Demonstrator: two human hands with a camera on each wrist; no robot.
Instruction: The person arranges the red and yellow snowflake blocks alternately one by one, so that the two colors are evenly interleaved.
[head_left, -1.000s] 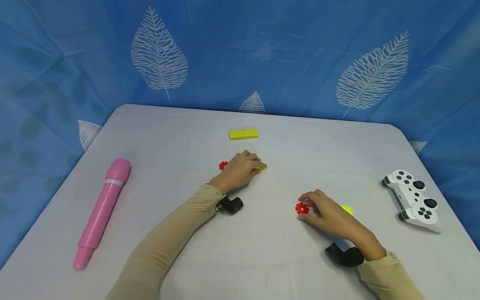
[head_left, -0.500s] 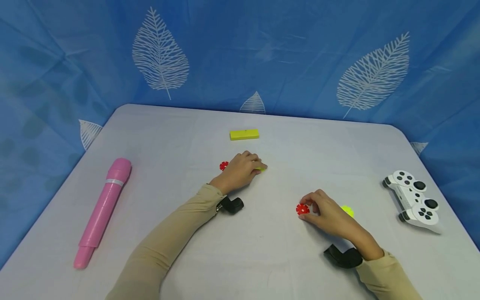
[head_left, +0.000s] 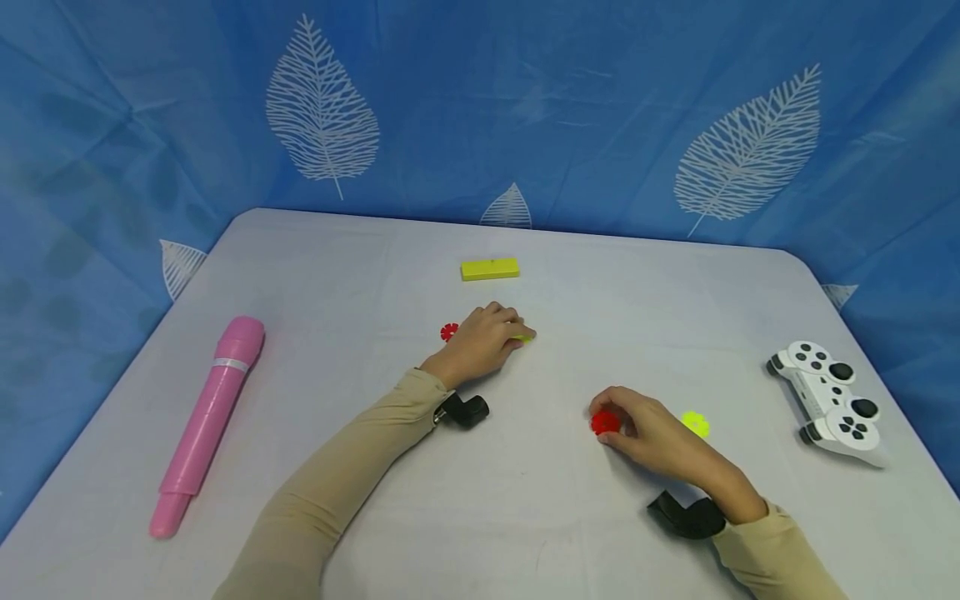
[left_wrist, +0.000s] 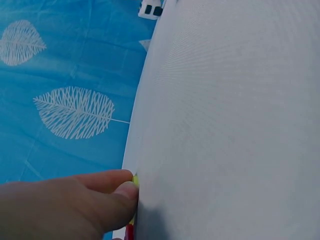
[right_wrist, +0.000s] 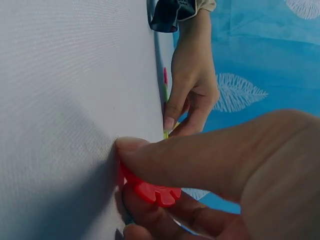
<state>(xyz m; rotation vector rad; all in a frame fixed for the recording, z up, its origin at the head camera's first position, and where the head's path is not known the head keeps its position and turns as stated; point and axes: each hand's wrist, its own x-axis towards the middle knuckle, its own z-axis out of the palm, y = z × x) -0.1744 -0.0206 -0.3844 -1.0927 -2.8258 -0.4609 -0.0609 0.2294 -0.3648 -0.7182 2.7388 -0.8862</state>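
In the head view, my right hand (head_left: 648, 429) pinches a red notched plastic disc (head_left: 604, 422) between thumb and fingers, low over the table. The right wrist view shows the red disc (right_wrist: 159, 194) tilted under my thumb; whether a second red piece lies beneath is unclear. Farther back, my left hand (head_left: 480, 337) pinches a yellow-green disc (left_wrist: 134, 180) by its edge at the tabletop. Its palm hides part of what lies below. Another red notched disc (head_left: 449, 332) shows left of that hand. Behind my right hand lies a yellow-green notched disc (head_left: 695, 423).
A yellow rectangular block (head_left: 490, 268) lies near the far edge of the white table (head_left: 420, 517). On the left is a pink microphone-shaped object (head_left: 206, 429). A white game controller (head_left: 828, 404) sits at the right. Blue leaf-patterned cloth (head_left: 585, 108) hangs behind.
My right fingers have curled and shifted slightly, and the red disc has tipped between them, uncovering more of the yellow-green disc behind. The left hand stays where it was.
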